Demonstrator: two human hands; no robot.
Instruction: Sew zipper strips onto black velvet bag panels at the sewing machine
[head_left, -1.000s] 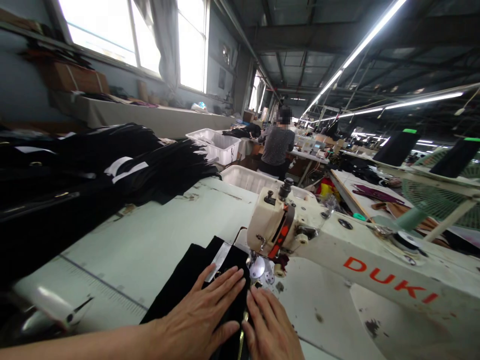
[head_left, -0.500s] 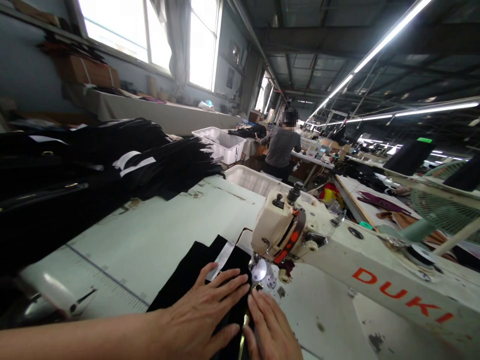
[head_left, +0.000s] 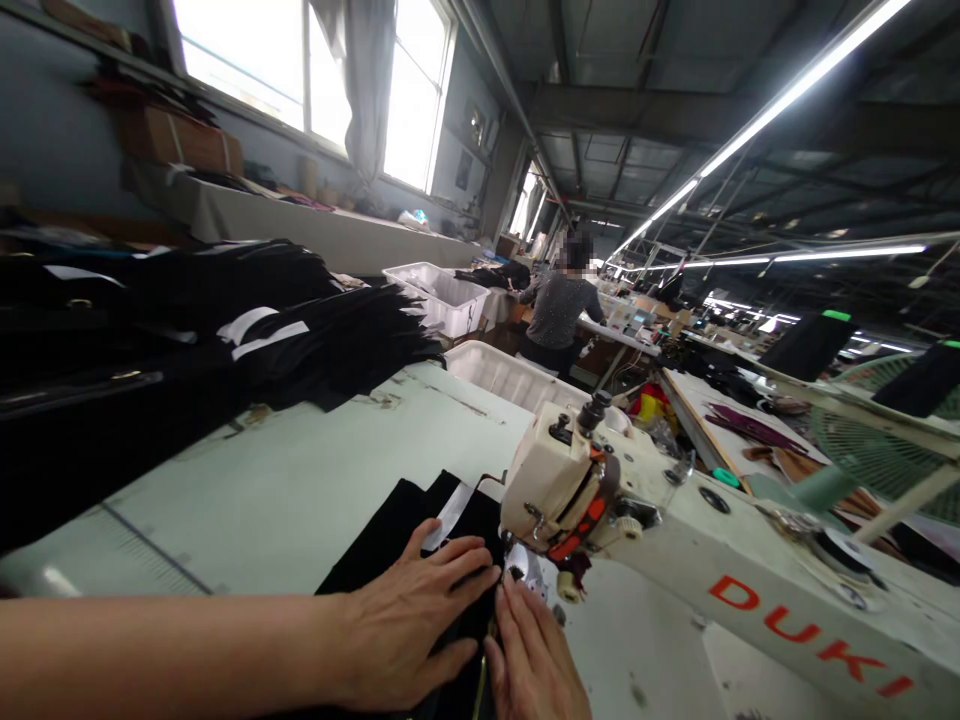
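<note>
Black fabric (head_left: 382,535) with a white strip (head_left: 450,515) and a gold-coloured zipper line (head_left: 481,690) lies on the pale sewing table (head_left: 300,490). My left hand (head_left: 420,620) rests flat on this fabric, fingers spread and pointing toward the needle area. Beside it, my right hand (head_left: 536,650) lies along the zipper edge, fingers stretched out, its tips close to the presser foot. The head of the sewing machine (head_left: 559,490) stands just beyond my fingertips. The fabric edge under the machine is partly hidden by my hands.
Stacked black garments (head_left: 330,340) cover the table's left side. White plastic bins (head_left: 510,375) stand behind the table. A person in a grey top (head_left: 559,310) sits farther back. The machine arm (head_left: 750,560) spans the right, with a green fan (head_left: 870,440) beyond it.
The view has shifted slightly. Both hands stay on the fabric, and the gold-coloured pull near my right fingertips now shows less. The seated person leans a little more to the left.
</note>
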